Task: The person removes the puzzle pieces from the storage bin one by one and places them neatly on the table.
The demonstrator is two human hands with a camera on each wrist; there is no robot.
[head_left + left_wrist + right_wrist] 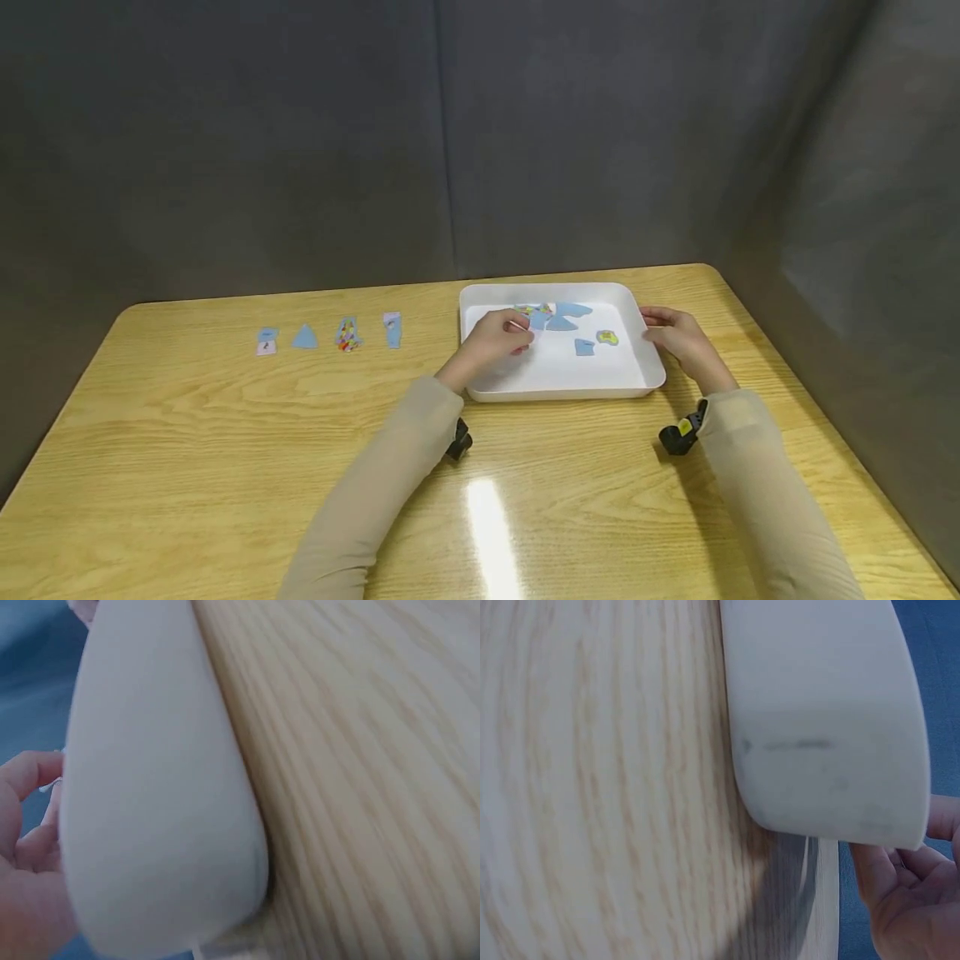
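Note:
A white tray (562, 392) holds several blue and multicoloured paper cut-outs, among them a blue triangular piece (561, 323), a squarish blue piece (584, 347) and a yellow piece (607, 337). My left hand (491, 337) is over the left part of the tray, its thumb and fingers pinching a small pale piece (51, 785) that is mostly hidden. At the tray's right side, my right hand (682, 337) holds the rim with thumb and fingers. The tray's wall (825, 750) covers part of that hand in the right wrist view.
On the wooden table (225, 467), left of the tray, several cut-outs lie in a row: a blue and pink piece (267, 341), a blue triangle (304, 337), a multicoloured piece (348, 335) and a narrow blue piece (393, 330). Dark curtains (300, 150) border the table behind and right.

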